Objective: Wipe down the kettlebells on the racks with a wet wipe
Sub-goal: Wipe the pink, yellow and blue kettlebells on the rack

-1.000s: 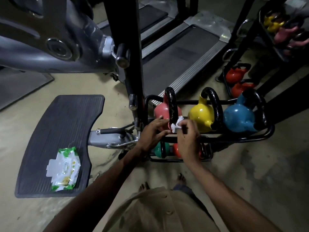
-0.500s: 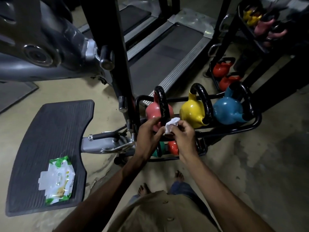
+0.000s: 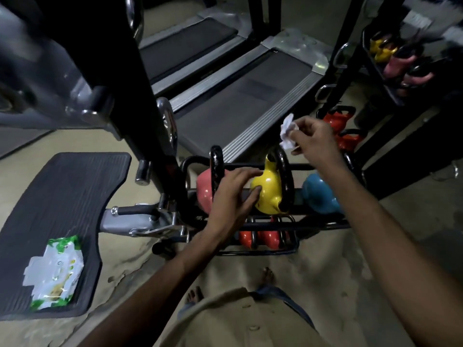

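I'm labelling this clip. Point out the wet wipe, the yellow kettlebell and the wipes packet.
wet wipe [image 3: 287, 133], head view, its crumpled white middle.
yellow kettlebell [image 3: 270, 195], head view, the front of its yellow body.
wipes packet [image 3: 55, 271], head view, its white top face.

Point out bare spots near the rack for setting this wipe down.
The black mat is bare beyond the wet wipes pack. Bare floor lies right of the kettlebell rack. Its top tier is packed: pink kettlebell, yellow kettlebell, blue kettlebell.
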`<state>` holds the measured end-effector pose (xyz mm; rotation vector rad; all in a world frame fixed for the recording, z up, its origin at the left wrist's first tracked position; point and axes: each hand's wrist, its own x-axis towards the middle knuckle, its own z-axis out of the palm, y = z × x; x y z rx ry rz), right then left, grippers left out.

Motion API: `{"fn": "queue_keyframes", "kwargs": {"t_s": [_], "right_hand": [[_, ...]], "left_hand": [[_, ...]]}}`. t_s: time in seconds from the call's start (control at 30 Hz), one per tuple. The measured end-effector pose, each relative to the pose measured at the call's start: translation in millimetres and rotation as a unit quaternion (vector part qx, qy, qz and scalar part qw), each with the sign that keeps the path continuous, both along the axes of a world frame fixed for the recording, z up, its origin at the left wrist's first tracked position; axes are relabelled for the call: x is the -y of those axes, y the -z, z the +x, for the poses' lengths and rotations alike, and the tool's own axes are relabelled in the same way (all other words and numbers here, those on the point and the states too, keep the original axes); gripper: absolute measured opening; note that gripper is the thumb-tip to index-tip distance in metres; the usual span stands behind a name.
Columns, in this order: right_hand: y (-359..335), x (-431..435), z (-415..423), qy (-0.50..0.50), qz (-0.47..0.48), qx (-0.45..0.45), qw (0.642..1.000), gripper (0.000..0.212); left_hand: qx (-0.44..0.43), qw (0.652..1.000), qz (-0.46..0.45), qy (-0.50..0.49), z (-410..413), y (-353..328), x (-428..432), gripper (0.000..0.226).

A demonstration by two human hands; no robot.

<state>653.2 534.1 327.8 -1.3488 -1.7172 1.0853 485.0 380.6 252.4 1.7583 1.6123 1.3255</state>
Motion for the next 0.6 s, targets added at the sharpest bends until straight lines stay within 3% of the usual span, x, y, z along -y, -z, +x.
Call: {"fn": "queue_keyframes", "kwargs": {"t_s": [0.1,0.2,0.3,0.43,0.6], "right_hand": [[9.7,-64.1,11.5,-0.037,0.024,0.145,0.988,0.023],[34.4,-107.7,9.3,-0.102,0.000,0.242,0.965,0.021],[58.4,-127.0,-2.3,-0.176,-0.063,0.302,0.935,0.017],[60.7,-130.8,-29.9,-0.271,-0.109,0.333,0.897,0.017],[44.3,-127.1,-69.6,-0.407,-0.054,0.472,0.780,0.013]], "left_hand": [[-0.028,0.997,-0.056,0.051,24.4,3.4,-28.9,0.055],[-0.093,0.989,-0.083,0.080,41.7,7.7,-46.3,0.069],[-0.157,0.980,-0.087,0.083,49.4,17.1,-53.0,0.070],[-0.167,0.980,-0.089,0.067,49.9,21.9,-52.2,0.069],[-0.186,0.976,-0.097,0.059,48.8,20.5,-50.3,0.071]]}}
